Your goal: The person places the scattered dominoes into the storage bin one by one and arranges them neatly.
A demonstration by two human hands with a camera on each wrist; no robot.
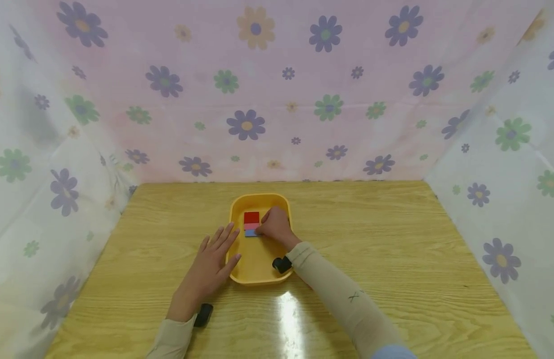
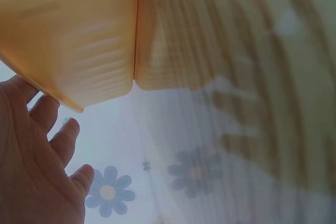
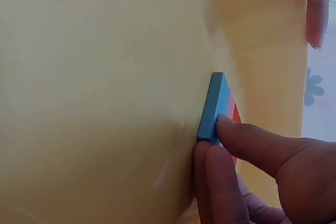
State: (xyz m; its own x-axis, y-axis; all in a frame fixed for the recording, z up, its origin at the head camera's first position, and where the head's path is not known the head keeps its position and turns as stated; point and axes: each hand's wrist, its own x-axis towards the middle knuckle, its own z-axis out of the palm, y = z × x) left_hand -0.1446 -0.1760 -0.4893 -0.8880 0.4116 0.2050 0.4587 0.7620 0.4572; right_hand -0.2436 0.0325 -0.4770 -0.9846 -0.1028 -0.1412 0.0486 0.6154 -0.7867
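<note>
A yellow plastic tray [image 1: 254,259] stands on the wooden table. Inside it, a red block [image 1: 251,217], a pink block [image 1: 250,226] and a blue block [image 1: 250,233] lie side by side in a row. My right hand [image 1: 277,227] reaches over the right rim and pinches one end of the blue block [image 3: 212,106]; its thumb lies on top and its fingers are at the end. The left hand [image 1: 209,264], fingers spread and nearly straight, touches the tray's left rim. In the left wrist view, the left hand's fingertips [image 2: 47,109] rest along the tray's edge.
The wooden table [image 1: 371,239] extends on both sides of the tray. Flower-printed cloth [image 1: 268,99] hangs behind the table and along both sides. A black wrist camera [image 1: 282,265] on my right wrist hangs over the tray's lower right part.
</note>
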